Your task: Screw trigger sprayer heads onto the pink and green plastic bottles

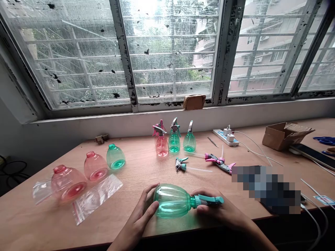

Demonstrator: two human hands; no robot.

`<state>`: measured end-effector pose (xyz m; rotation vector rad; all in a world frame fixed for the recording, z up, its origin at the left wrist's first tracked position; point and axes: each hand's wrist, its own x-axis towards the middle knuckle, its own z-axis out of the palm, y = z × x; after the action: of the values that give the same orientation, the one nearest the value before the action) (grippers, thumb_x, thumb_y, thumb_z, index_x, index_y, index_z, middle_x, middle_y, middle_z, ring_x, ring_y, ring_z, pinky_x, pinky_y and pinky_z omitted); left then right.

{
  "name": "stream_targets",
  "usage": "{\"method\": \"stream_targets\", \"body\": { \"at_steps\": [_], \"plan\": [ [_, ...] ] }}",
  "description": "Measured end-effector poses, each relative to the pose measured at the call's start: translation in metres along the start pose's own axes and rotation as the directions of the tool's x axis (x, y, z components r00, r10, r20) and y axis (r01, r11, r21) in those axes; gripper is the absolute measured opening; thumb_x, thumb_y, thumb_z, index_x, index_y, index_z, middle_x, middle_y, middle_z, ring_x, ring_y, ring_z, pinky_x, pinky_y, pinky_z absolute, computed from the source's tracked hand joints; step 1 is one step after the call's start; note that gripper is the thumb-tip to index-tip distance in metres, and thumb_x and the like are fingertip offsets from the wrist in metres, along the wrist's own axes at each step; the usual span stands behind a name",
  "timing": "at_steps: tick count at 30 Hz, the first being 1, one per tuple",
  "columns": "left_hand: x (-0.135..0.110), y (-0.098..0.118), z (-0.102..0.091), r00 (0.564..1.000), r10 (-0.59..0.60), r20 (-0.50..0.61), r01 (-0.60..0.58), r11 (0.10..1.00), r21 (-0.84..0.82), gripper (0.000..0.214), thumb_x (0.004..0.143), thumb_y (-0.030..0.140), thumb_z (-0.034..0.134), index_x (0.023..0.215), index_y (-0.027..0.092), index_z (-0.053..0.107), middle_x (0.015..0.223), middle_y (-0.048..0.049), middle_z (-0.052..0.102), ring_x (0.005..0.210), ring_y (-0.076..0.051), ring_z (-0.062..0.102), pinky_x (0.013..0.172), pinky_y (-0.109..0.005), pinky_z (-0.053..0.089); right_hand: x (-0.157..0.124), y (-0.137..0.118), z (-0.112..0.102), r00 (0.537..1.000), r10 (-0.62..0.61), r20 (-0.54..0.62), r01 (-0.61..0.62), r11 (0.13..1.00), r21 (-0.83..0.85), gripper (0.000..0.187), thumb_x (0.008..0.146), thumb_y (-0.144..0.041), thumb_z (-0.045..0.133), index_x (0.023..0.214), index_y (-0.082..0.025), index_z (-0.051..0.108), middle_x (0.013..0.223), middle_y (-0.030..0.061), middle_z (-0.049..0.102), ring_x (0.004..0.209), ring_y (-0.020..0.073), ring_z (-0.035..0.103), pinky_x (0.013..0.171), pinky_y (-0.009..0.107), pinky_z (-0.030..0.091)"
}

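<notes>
A clear green spray bottle (172,201) lies on its side above the front edge of the table. My left hand (141,212) is closed around its base, thumb in front and fingers behind. At the neck, my right hand (220,209) grips the teal spray head (206,200), which sits on the bottle's mouth. Beyond them, a loose grey-and-teal spray head (181,165) with a clear tube lies on the wood. Pink-and-grey spray heads (220,161) lie to its right. On the left stand two pink bottles (69,183) and a green bottle (116,157), all without heads.
Several bottles with heads (174,141) stand at the back by the wall. Plastic bags (96,197) lie front left. A power strip (226,137), a cardboard box (277,136), scissors (326,140) and a blurred dark object (267,188) with white cables occupy the right side.
</notes>
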<state>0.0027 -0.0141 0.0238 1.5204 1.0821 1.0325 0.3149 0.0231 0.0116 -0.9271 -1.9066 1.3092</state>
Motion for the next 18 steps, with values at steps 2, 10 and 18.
{"method": "stream_targets", "body": {
  "at_steps": [2,10,18],
  "plan": [
    [0.000,-0.003,-0.001,1.000,0.004,0.001,-0.004,1.000,-0.014,0.054,0.099,0.057,0.061,0.146,0.031,0.052,0.161,-0.0054,0.050,0.154,-0.035,0.035,0.126,-0.047,0.033,0.000,-0.001,0.000,1.000,-0.006,0.000,0.006,1.000,0.000,0.043,0.089,-0.054,0.072,0.118,-0.022,0.073,0.104,0.0035,0.078,0.097,0.0279,0.070,0.085,0.032,0.053],
    [0.002,-0.019,0.000,0.989,0.122,0.084,-0.113,0.988,-0.105,0.058,0.100,0.045,0.066,0.152,0.038,0.042,0.173,-0.0047,0.027,0.159,-0.032,0.024,0.128,-0.048,0.030,0.000,-0.002,0.000,1.000,-0.015,-0.007,0.015,1.000,-0.003,0.044,0.089,-0.054,0.072,0.119,-0.022,0.074,0.107,0.0051,0.079,0.100,0.0292,0.071,0.091,0.035,0.054],
    [-0.001,-0.014,0.001,0.999,0.042,0.019,-0.040,0.994,-0.101,0.056,0.095,0.048,0.072,0.143,0.034,0.047,0.174,-0.0081,0.024,0.158,-0.035,0.028,0.127,-0.051,0.030,0.000,-0.004,0.000,1.000,-0.018,0.000,0.018,1.000,-0.015,0.047,0.089,-0.056,0.070,0.120,-0.021,0.074,0.112,0.0069,0.079,0.105,0.0316,0.070,0.093,0.038,0.054]
  ]
}}
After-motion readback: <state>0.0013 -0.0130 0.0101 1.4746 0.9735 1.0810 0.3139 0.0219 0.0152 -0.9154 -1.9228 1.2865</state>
